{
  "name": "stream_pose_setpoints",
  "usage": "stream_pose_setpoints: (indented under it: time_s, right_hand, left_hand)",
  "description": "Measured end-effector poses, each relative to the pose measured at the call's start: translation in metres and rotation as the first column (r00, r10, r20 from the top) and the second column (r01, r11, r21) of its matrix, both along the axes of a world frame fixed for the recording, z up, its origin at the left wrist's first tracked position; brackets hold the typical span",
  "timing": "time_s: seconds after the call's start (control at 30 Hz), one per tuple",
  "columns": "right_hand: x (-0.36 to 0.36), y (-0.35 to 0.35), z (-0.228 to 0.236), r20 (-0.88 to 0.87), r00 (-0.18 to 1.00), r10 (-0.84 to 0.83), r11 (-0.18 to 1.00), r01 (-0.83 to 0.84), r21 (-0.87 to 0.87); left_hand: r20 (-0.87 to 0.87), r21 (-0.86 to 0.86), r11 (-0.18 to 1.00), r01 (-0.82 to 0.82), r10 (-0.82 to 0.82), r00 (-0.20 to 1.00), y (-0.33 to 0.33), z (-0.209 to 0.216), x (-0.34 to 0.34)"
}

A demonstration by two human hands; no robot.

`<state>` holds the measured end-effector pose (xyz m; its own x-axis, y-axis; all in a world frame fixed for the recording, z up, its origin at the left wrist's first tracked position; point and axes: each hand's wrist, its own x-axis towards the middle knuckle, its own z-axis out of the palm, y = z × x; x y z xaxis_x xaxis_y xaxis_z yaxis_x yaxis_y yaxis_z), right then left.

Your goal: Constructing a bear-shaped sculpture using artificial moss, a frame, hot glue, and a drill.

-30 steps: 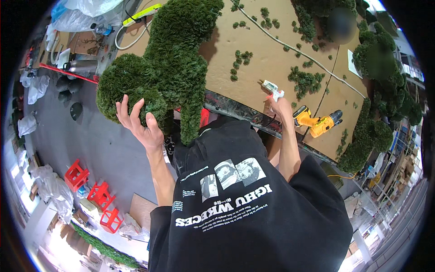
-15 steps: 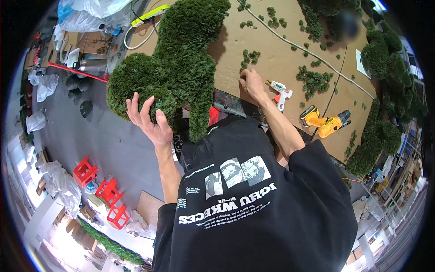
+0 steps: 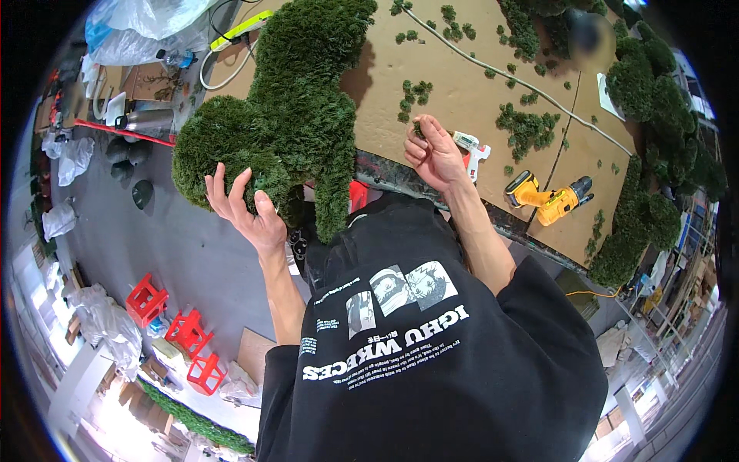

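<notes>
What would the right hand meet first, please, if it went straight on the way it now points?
Most likely the cluster of small green foliage sprigs lying on the brown tabletop, just beyond the right hand; its height is unclear, so it might pass over them.

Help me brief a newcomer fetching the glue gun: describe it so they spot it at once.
On the brown worktop, find the person's right hand, pinching a small green tuft. Directly right of that hand, partly hidden by it, lies the glue gun. It is white with red, unlike the yellow-and-black drill farther right.
</notes>
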<state>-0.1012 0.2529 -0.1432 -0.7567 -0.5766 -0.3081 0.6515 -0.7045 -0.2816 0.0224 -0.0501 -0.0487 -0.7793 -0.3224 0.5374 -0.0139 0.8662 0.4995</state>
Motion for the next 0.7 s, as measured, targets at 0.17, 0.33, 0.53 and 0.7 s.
stream_pose_setpoints:
  time_s: [0.17,0.33,0.53,0.7]
  right_hand:
    - [0.003,-0.014,0.029,-0.067,0.997,0.035,0.982,-0.022,0.189]
    - [0.0,-0.037,0.054,-0.179,0.97,0.162,0.958,-0.111,0.266]
    - [-0.003,-0.098,0.112,-0.38,0.842,0.384,0.898,-0.245,0.365]
    - [-0.007,-0.143,0.129,-0.417,0.709,0.568,0.807,-0.379,0.453]
  left_hand:
    - [-0.007,0.012,1.0,-0.009,0.009,1.0,0.0,-0.001,0.001]
    - [-0.013,-0.029,1.0,-0.009,0.009,1.0,0.001,0.002,0.002]
    - [0.009,-0.013,0.999,-0.034,0.034,0.999,0.003,0.002,0.003]
    - [0.01,-0.002,0.999,-0.037,0.037,0.999,0.003,0.003,0.002]
